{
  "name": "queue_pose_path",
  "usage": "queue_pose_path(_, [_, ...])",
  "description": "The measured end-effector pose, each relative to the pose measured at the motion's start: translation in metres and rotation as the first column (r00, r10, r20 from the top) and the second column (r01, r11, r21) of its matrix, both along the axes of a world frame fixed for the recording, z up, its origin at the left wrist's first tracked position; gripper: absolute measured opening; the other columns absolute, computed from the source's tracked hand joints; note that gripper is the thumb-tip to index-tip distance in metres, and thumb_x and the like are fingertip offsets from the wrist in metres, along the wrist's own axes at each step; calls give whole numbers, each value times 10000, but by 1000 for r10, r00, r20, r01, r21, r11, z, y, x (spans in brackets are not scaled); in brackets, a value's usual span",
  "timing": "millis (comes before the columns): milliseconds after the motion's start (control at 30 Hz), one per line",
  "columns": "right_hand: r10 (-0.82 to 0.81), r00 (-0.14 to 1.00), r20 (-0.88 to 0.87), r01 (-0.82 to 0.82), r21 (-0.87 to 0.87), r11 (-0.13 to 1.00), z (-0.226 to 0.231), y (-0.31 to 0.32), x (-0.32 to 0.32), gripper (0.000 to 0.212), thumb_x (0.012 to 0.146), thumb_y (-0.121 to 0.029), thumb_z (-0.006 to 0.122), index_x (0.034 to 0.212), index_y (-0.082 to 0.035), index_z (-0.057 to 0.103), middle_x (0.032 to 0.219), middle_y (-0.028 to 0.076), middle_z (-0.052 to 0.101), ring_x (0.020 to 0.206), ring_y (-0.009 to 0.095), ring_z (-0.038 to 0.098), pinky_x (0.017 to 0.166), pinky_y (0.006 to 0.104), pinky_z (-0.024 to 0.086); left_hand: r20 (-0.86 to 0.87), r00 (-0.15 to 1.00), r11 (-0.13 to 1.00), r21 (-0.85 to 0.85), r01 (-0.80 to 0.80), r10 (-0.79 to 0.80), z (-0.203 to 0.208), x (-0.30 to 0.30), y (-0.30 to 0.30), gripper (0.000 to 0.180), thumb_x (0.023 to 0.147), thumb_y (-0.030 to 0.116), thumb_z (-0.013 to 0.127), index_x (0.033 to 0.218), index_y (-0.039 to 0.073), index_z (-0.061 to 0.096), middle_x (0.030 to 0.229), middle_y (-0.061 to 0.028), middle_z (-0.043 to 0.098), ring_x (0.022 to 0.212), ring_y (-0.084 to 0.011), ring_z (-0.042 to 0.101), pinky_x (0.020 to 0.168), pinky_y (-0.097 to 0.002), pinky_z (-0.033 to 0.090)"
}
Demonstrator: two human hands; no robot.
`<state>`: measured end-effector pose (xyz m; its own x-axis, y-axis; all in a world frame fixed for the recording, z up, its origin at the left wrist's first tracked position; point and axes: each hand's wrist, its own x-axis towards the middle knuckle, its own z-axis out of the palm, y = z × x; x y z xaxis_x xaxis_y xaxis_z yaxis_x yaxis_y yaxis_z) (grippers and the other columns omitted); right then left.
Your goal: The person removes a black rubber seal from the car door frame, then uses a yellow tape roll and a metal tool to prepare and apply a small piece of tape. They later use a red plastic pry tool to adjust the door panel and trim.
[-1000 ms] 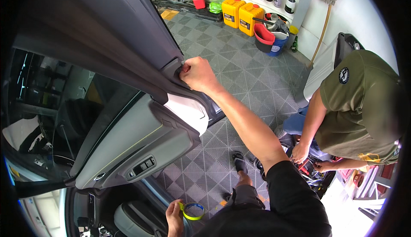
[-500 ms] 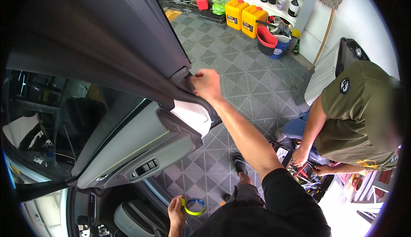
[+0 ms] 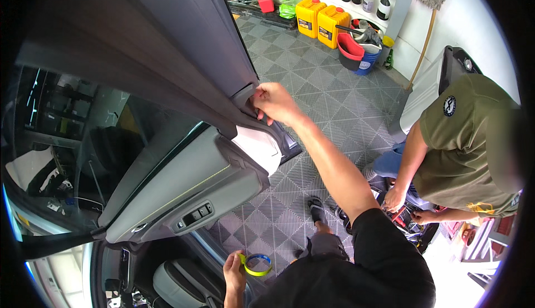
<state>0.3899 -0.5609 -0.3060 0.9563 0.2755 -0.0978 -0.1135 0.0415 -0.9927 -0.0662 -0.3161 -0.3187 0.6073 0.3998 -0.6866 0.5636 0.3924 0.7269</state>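
And here's my right hand point(image 3: 276, 104), just above the middle of the frame, fingers curled against the dark trim corner point(image 3: 243, 97) of the car door; whether they're pinching it, I can't tell. Down at lower centre, my left hand point(image 3: 234, 269) has the yellow-green tape roll point(image 3: 258, 273) pinched at its left edge, ring sticking out to the right. Left of centre, the grey door panel point(image 3: 181, 177) with its window switches point(image 3: 197, 214). Over on the right, a co-worker in an olive T-shirt point(image 3: 460, 141); up top, yellow jugs point(image 3: 332, 28).
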Motion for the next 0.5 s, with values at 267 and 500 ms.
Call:
queue_pose_path(267, [35,993,-113,-51,-149,988,37,3,18,141,839,-44,661,745,60,677,670,134,692,565,187,700,499,318,574,-31,989,989,-28,144,-145,-19,-8,-3,274,1087,191,536,1223,-20,645,882,28,584,703,-57,500,641,-212,423])
queue_pose_path(500, [100,994,-51,-108,-180,978,28,4,37,179,828,-34,667,674,57,663,601,121,655,513,191,667,446,318,519,16,994,994,-24,110,-109,-13,-8,-1,260,1085,196,542,1214,-6,642,908,8,616,776,-69,554,694,-223,465])
